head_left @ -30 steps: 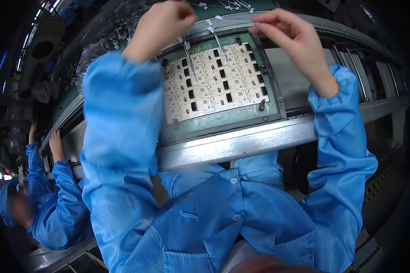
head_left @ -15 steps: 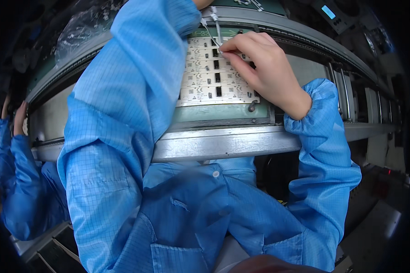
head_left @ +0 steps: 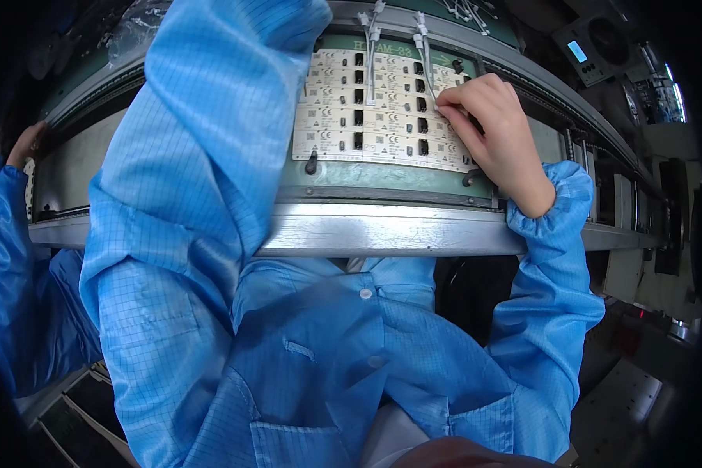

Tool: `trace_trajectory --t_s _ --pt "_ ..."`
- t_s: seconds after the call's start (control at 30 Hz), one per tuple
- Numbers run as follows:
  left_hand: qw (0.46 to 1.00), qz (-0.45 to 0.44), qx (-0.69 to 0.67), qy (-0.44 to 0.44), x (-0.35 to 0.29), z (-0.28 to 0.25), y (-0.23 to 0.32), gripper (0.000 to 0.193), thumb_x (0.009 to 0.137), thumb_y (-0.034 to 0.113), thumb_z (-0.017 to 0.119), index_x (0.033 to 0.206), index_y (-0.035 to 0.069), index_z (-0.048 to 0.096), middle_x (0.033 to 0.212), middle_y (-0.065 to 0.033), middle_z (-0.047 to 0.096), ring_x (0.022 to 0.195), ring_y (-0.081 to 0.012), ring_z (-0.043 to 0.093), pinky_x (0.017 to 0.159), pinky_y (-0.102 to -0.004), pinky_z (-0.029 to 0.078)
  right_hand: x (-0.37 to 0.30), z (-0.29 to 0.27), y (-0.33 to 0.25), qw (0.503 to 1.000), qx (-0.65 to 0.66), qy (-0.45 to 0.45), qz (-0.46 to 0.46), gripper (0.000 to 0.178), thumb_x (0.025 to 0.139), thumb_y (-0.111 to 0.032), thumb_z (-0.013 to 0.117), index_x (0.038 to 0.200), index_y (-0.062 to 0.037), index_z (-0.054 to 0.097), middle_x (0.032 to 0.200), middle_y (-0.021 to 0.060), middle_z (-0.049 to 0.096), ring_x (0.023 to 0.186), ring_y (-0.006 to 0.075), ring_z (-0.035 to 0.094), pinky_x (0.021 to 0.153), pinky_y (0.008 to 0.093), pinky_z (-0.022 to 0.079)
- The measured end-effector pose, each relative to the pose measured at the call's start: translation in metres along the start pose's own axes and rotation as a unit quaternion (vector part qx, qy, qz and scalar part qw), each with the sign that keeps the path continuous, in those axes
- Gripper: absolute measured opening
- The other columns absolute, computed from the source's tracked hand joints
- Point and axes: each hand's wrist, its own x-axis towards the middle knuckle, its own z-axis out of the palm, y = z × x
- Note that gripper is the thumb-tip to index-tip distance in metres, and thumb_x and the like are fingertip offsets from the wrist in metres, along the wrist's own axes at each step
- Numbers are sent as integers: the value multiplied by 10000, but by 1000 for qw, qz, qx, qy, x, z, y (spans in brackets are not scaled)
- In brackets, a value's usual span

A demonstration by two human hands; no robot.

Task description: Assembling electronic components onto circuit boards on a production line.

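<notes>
My right hand (head_left: 491,129) is over the right side of a panel of white circuit boards (head_left: 327,121). Its thumb and forefinger pinch the lower end of a white cable (head_left: 427,62), whose white connectors (head_left: 420,27) rest on the far rail. A second white cable (head_left: 371,70) lies across the boards to its left, untouched by the right hand. Black components stand in columns on the panel, which sits in a green carrier (head_left: 382,175). Of my left arm only the blue sleeve (head_left: 210,117) shows, reaching past the top edge; its hand is out of the picture.
A metal rail (head_left: 382,230) runs along the near side of the carrier. Black clips (head_left: 311,162) stand at the panel's edge. More white cables (head_left: 468,12) lie beyond the far rail. At far left a co-worker's hand (head_left: 27,144) is at the same line. A device with a lit display (head_left: 577,51) stands far right.
My right hand has moved right across the panel, and the two cables now lie farther apart. My left hand, partly showing at the top before, has gone out of the picture.
</notes>
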Motion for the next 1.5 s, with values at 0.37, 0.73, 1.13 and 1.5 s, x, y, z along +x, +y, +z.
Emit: trace_trajectory --t_s 0.37,0.73,1.13,1.5 --pt "947 -217 -235 -37 -55 -45 18 213 926 189 724 1001 -3 776 846 -67 745 784 -131 671 744 -274 530 7 -8 -18 995 -4 -63 71 104 860 -44 745 951 -20 699 841 74 638 795 245 579 755 337 442" --pt "926 -234 -287 -70 -81 -68 39 140 909 75 738 995 -34 730 904 -72 742 837 -124 681 789 -265 549 12 -11 -42 993 -51 -93 50 177 856 30 669 1030 8 692 854 105 604 841 292 579 785 385 429" --pt "995 -81 27 55 -157 -72 82 145 850 62 747 991 78 716 936 -38 749 893 -199 708 881 -343 468 60 8 105 952 -37 32 303 222 914 -199 709 986 11 717 949 182 735 864 276 729 807 367 574" --pt "975 -176 88 -99 -178 -56 110 81 792 140 770 862 154 731 974 30 644 1078 -269 558 962 -456 345 81 28 98 931 -94 67 347 187 818 -206 668 868 -26 669 874 203 708 884 396 690 778 465 539"
